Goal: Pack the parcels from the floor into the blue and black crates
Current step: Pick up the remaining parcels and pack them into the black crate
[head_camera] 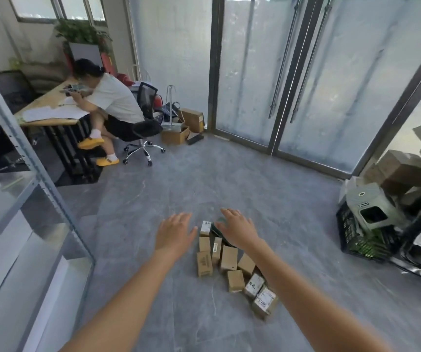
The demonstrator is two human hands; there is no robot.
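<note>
1. The left hand [176,231] and right hand [237,228] reach forward with fingers spread, holding nothing — seemingly poised to gather.
2. Below them the parcels [229,260] lie clustered on the floor [267,179], within easy reach.
3. A black crate [356,237] sits well apart at the right, already holding items; no blue crate is visible.

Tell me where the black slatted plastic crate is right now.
In the head view, the black slatted plastic crate sits on the grey floor at far right, holding a pale green container, well right of the cardboard parcels.
</note>
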